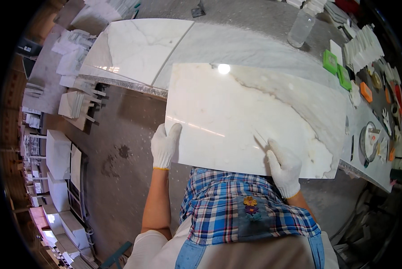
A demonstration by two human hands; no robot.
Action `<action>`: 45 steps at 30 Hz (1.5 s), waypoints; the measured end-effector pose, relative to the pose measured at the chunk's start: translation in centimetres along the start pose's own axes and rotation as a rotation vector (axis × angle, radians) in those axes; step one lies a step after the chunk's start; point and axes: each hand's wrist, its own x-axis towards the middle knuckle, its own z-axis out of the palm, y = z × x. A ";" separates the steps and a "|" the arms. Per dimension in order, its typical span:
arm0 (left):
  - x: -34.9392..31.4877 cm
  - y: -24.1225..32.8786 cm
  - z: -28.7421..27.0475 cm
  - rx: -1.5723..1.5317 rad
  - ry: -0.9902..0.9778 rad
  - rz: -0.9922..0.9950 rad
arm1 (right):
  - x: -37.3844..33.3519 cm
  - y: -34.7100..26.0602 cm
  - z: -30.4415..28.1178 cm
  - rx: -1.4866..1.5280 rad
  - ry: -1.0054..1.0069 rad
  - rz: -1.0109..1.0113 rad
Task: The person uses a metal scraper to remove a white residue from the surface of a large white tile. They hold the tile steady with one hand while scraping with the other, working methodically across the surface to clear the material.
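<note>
A large rectangular white marble slab (237,116), polished and crossed by a brown-grey vein, lies tilted in front of me, its far part over the workbench. My left hand (165,145), in a white knit glove with a yellow cuff, grips the slab's left edge, thumb on top and fingers hidden below. At the near edge, my right hand (284,168), gloved the same way, clasps the slab with its thumb lying on the polished face. A thin pale streak shows at that thumb's tip; whether it is a sliver, a tool or a reflection I cannot tell.
Another polished marble slab (138,47) rests on the bench's far left. A clear plastic bottle (301,28) stands at the back. To the right lie green boxes (330,62), an orange block (366,92) and a round metal dish (369,141). Stacked stone pieces (73,105) stand left.
</note>
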 end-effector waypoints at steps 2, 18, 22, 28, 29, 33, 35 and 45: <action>-0.1 0.1 0.1 -0.030 -0.002 0.004 | 0.1 -0.1 0.0 0.009 -0.010 0.014; -0.2 0.6 0.0 0.009 0.005 0.010 | 0.0 0.4 0.2 -0.002 -0.004 0.041; 0.0 0.1 0.0 -0.001 0.009 0.017 | 0.5 0.7 0.5 0.024 0.031 0.080; -0.3 0.3 0.2 -0.035 0.017 0.056 | 1.5 2.4 -3.2 -0.034 0.183 0.344; -0.6 0.7 0.0 -0.047 0.010 0.066 | 1.7 2.6 -4.9 -0.026 0.204 0.494; -0.7 0.9 0.3 -0.187 -0.059 0.076 | -0.8 11.0 -12.1 -0.073 0.502 0.651; 0.2 -1.3 0.9 -0.295 -0.045 0.080 | -2.1 16.3 -15.7 -0.065 0.647 0.605; 1.4 -1.4 0.1 -0.132 -0.102 0.103 | -5.4 27.2 -27.7 -0.084 0.677 0.763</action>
